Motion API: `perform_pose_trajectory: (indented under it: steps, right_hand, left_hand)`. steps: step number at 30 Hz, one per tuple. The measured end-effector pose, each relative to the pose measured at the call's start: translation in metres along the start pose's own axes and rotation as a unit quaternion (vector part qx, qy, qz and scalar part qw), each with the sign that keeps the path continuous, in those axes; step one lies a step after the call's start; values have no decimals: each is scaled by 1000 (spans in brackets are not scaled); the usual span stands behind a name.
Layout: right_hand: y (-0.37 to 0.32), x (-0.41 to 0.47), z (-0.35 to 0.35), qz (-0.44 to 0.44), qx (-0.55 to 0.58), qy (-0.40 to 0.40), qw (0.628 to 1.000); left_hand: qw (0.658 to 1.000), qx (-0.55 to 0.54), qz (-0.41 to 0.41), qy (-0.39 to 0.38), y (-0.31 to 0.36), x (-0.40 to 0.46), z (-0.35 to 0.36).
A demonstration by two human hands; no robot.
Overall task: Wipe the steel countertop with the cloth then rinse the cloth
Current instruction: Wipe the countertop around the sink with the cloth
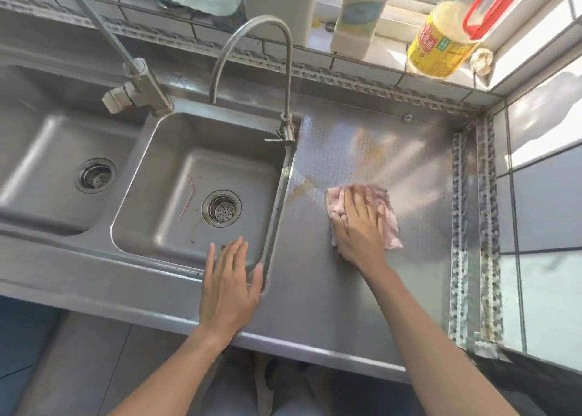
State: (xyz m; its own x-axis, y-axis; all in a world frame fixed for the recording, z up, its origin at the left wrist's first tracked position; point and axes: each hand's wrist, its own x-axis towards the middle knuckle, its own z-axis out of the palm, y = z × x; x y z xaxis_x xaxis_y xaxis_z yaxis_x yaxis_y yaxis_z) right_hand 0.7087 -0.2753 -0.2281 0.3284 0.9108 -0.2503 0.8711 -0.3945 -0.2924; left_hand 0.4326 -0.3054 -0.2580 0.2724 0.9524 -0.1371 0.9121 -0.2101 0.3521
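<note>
Sink basins: two, left (47, 151) and right (201, 176). Drain strainers: two, one per basin (95, 175) (221, 208). Faucets: two, gooseneck (252, 47) and angled (135, 78). Cloths: one, pink (390, 223). Hands: two, left (228, 285) and right (359, 223). Drinking straws: one (188, 200). Oil bottles, yellow label: one (441, 44).

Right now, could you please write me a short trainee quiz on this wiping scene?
1. True or false: the right hand presses the pink cloth flat on the steel countertop.
2. Where is the left hand? A) on the gooseneck tap B) at the front edge of the right basin C) on the oil bottle
3. What pink thing lies in that basin?

Key: 1 true; 2 B; 3 a bent straw.
</note>
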Motion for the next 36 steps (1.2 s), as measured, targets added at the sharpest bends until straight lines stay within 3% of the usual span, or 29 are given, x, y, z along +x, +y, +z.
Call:
perform_pose_trajectory:
  steps: [3, 6, 9, 12, 16, 19, 23, 31, 36]
  right_hand:
    - [-52, 16, 18, -7, -20, 35, 999]
    - [-84, 1, 36, -112, -5, 22, 993]
    - [-70, -38, 45, -232, -36, 3, 972]
    - [-26, -68, 40, -284, -55, -9, 957]
    - [0, -47, 19, -206, -52, -15, 977]
    - [-27, -3, 15, -117, -32, 9, 993]
    - [-76, 36, 22, -77, -28, 18, 997]
    - [-69, -42, 46, -263, -86, 11, 961]
    - [-23, -55, 29, -226, -68, 0, 972]
  left_hand:
    - [1000, 12, 7, 4, 0, 3, 2]
    - [1000, 11, 3, 5, 1, 4, 0]
    - [1000, 11, 6, 2, 1, 4, -2]
    - [1000, 6, 2, 0, 3, 5, -3]
    - [1000, -2, -2, 0, 3, 5, -3]
    - [1000, -5, -4, -4, 3, 5, -3]
    - [1000, 3, 2, -4, 2, 5, -2]
    - [1000, 8, 3, -4, 1, 5, -2]
    - [1000, -8, 0, 5, 2, 5, -3]
